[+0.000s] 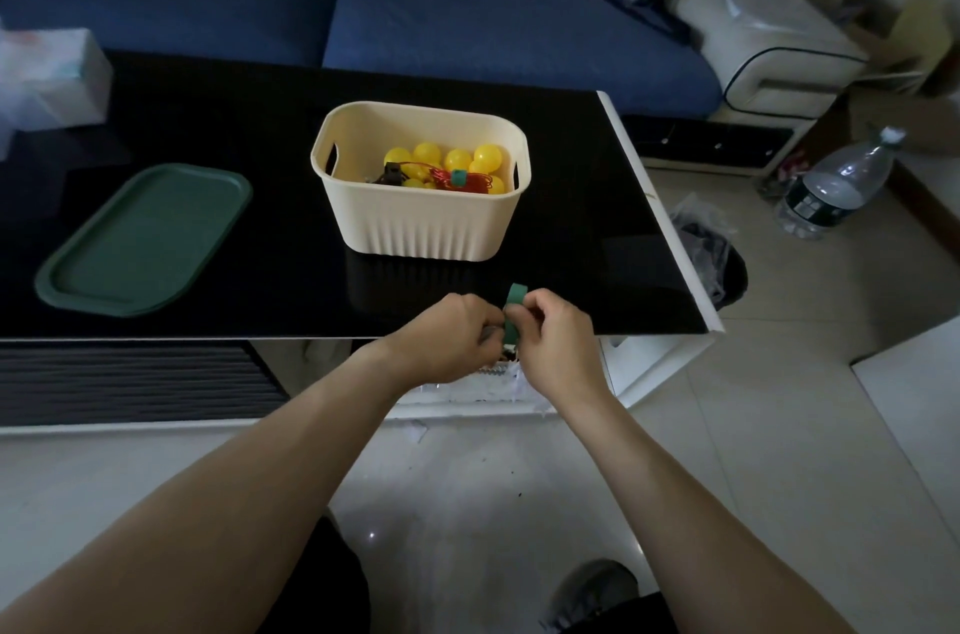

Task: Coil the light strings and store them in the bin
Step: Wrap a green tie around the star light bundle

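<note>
A cream ribbed bin [423,228] stands on the black table [218,124]. Inside it lies a light string with yellow ball bulbs [457,158] and red wire bound by a green strap [458,177]. At the table's near edge my left hand [447,340] and my right hand [556,337] meet, both closed around a green strap [513,311] wrapped on a small bundle. The bundle itself is mostly hidden between my fingers.
A dark green lid [143,241] lies left of the bin. A white tissue pack [49,77] sits at the table's far left. Behind is a blue sofa [467,30]. A plastic water bottle [836,186] and a black bag [711,259] are on the floor at right.
</note>
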Available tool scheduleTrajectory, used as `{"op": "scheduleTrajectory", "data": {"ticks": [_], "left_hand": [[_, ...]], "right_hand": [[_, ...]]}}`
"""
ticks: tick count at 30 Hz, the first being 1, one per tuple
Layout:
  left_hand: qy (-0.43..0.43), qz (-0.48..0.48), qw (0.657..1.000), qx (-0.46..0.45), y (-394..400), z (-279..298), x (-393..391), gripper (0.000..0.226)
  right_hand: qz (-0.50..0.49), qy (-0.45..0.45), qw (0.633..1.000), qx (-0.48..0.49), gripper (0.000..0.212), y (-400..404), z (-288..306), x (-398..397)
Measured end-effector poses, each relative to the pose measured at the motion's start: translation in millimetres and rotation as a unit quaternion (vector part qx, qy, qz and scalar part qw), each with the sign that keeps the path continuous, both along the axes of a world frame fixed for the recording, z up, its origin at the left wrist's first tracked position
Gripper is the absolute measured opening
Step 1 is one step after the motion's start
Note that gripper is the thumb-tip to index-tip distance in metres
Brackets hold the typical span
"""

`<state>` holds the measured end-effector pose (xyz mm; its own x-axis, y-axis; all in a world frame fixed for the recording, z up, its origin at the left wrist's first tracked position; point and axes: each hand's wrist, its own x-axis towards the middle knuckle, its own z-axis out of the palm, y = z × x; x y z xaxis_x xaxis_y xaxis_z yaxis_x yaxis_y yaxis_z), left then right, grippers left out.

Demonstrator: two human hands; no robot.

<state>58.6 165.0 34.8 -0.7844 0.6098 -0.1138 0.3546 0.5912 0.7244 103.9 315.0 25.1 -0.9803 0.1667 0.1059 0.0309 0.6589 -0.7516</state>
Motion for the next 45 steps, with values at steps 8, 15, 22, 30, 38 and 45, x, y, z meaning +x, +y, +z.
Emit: {"op": "scheduleTrajectory", "data": {"ticks": [8, 15, 22, 30, 38, 45], "left_hand": [[0.069, 0.041, 0.995, 0.064, 5.6, 0.5, -0.3, 0.009], [0.05, 0.016, 0.995, 0.087, 6.3, 3.7, 2.0, 0.023], [0.061, 0.016, 0.997, 0.051, 16.0, 5.5, 5.6, 0.018], [0.005, 0.064, 0.997, 0.036, 7.8, 0.3, -2.8, 0.02], [-0.139, 0.129, 0.977, 0.097, 5.6, 7.0, -7.1, 0.019], [-0.199, 0.063, 0.977, 0.046, 2.2, 9.0, -8.3, 0.025]], "right_hand": [[-0.077, -0.092, 0.976, -0.183, 0.014, 12.3, 4.9, -7.5], [-0.131, -0.241, 0.874, -0.402, 0.015, 20.4, 16.4, -11.3], [-0.123, -0.286, 0.868, -0.387, 0.02, 27.6, 12.6, -12.2], [-0.011, -0.177, 0.918, -0.354, 0.039, 35.9, 24.9, -3.1], [0.09, -0.098, 0.99, -0.045, 0.043, 33.4, 20.1, -2.0], [0.107, -0.098, 0.987, -0.065, 0.042, 33.2, 20.7, 0.2]]}}
